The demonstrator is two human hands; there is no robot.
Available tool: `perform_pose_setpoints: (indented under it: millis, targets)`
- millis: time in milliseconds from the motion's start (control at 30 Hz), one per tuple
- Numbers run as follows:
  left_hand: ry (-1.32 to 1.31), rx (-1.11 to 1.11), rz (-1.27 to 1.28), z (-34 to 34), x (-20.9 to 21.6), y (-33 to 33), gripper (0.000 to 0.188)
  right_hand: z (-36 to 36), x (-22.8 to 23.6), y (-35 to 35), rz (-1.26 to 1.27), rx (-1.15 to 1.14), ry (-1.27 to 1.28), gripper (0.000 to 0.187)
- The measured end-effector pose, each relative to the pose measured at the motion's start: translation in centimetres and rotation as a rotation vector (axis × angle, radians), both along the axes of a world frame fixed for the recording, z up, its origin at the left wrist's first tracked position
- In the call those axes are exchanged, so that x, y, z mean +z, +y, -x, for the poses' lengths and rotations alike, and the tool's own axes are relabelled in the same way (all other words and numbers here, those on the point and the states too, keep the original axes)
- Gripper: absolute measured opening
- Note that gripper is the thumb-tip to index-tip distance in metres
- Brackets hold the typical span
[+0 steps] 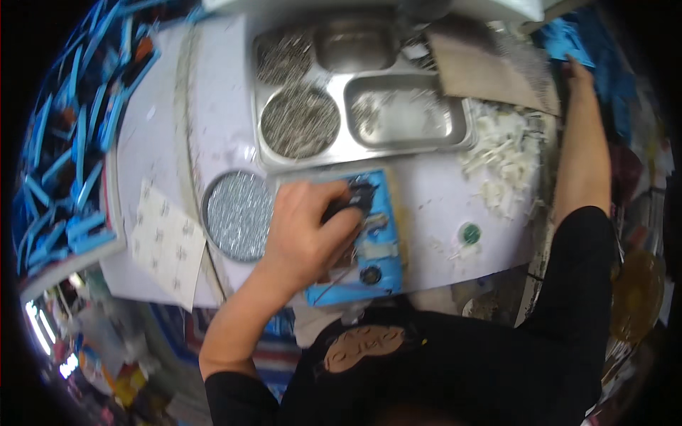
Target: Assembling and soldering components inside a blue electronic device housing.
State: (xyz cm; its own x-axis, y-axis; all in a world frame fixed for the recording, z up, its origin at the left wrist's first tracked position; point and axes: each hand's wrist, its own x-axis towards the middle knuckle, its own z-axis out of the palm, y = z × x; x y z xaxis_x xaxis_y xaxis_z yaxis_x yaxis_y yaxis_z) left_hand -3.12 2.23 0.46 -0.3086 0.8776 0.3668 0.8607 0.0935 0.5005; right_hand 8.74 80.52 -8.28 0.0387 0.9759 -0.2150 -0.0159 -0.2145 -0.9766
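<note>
A blue plastic casing (382, 275) with black and metal parts inside lies in front of me on the table. Over its upper left side, my left hand (305, 227) is closed, thumb and fingers around a small black part (353, 199). Whether that part is fixed to the casing I cannot tell. At the far right my right arm is stretched out, with my right hand (578, 72) at some blue pieces (567, 41). Its fingers are small and partly hidden there, so their grip does not show. Beside my left hand stands a round dish of thin silvery metal pieces (238, 215).
A steel tray (338, 150) with compartments of small metal parts stands at the back. Cardboard (490, 65) overlaps its right side, near a heap of white plastic parts (501, 156). A green round piece (469, 233), a printed paper sheet (167, 245) and stacked blue casings (82, 135) lie around.
</note>
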Motion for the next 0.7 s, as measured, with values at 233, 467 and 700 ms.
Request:
perform_pose_setpoints:
  millis: [233, 467, 700]
  targets:
    - [0.049, 0.009, 0.023, 0.1, 0.9, 0.8, 0.033, -3.6, 6.4, 0.2, -0.445, -0.018, -1.192, 0.071]
    - [0.297, -0.171, 0.062, 1.0, 1.5, 2.9, 0.025, -11.2, 11.3, -8.6, -0.623, -0.029, -0.489, 0.061]
    - [0.409, -0.349, -0.141, 2.7, -0.2, 2.9, 0.014, -16.0, 17.1, -40.0, -0.509, 0.326, 0.081, 0.029]
